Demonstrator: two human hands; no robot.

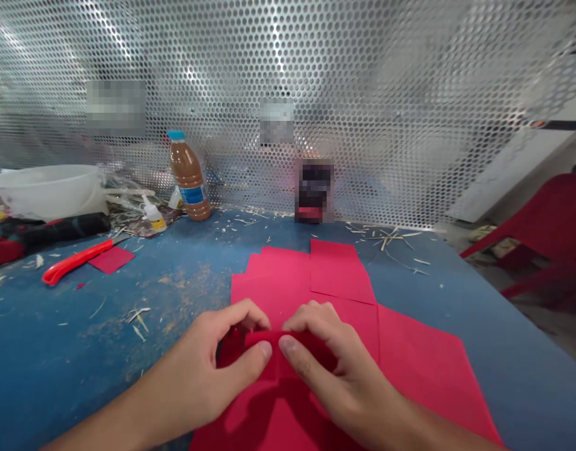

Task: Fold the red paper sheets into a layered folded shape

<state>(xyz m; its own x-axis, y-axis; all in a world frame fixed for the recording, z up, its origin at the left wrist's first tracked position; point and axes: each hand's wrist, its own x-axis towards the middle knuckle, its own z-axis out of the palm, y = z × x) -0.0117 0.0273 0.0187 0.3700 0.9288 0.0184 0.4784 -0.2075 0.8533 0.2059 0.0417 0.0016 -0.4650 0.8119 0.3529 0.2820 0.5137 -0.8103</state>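
Both hands meet low in the middle of the head view. My left hand (205, 360) pinches the edge of a red sheet (259, 338), thumb in front and fingers behind. My right hand (337, 366) grips the same edge just beside it, its thumb tip close to the left one. That edge looks folded or rolled; most of the piece is hidden by the hands. Beneath them lie several flat, overlapping red sheets (282, 272), which look like card or thick paper. Another red sheet (424, 357) reaches out to the right.
A red-handled knife (78, 260) lies at left over a small red scrap (113, 259). Behind it stand a white tub (52, 191), a small glue bottle (153, 214) and a brown drink bottle (188, 178). Perforated metal (386, 125) backs the blue table (175, 326); thin slivers are scattered about.
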